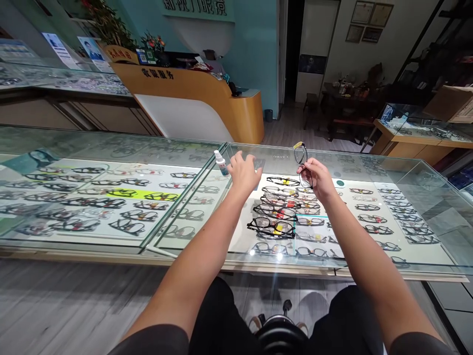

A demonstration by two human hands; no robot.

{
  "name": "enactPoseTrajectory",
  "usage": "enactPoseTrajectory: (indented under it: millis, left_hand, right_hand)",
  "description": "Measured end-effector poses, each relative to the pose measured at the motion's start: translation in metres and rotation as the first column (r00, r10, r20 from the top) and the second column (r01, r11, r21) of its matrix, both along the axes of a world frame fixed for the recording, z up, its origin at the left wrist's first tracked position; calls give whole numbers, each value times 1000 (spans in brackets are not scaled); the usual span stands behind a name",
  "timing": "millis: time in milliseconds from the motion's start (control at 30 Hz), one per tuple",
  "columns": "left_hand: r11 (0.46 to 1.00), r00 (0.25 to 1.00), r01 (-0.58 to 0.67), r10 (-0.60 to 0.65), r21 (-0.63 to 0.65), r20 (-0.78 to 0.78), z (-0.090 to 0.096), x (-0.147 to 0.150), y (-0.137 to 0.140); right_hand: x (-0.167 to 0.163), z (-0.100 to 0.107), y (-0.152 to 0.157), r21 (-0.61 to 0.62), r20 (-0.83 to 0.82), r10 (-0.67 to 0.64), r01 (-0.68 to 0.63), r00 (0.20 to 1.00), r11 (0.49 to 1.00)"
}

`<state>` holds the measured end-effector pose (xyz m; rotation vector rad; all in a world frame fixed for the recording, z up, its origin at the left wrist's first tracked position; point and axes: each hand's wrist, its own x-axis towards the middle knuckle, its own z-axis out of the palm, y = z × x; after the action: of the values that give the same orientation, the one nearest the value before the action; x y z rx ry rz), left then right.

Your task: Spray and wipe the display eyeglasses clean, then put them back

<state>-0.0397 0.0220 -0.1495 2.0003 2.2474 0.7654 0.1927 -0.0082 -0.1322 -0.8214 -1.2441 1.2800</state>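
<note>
My right hand [318, 178] is closed on a pair of eyeglasses [301, 157], held upright above the glass counter with a yellow tag on the upper part. My left hand [244, 171] is over the counter, palm down and fingers apart. Just left of it stands a small white spray bottle [220, 162], close to the fingers; whether they touch cannot be made out. A greyish flat piece [260, 167] shows partly behind my left thumb. Nearer to me, several dark-framed eyeglasses [275, 212] lie in a loose stack between my forearms.
The glass display counter [207, 254] spans the view, with rows of eyeglasses [136, 197] under its left pane and more frames [410, 212] at right. Beyond it stands an orange-and-white service desk [185, 91]. A black stool part [281, 330] is between my legs.
</note>
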Motion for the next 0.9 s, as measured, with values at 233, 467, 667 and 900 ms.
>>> enactPoseTrajectory:
  millis: [233,467,667,900]
  left_hand:
    - [842,900,404,-436,357,9,11,18,-17]
    - [999,999,47,-47,7,2,-3,3,0]
    - [950,996,-93,87,-299,-36,-19,-22,24]
    - [986,979,-36,67,-162,191,-9,-27,25]
  right_hand:
    - [-1,2,-2,-38,32,61,-60,998,997]
    - [-2,2,-2,-54,4,60,-60,998,997]
    - [0,2,-1,-35,19,49,-48,999,998]
    - [-1,-1,1,-1,15,14,-14,1000,1000]
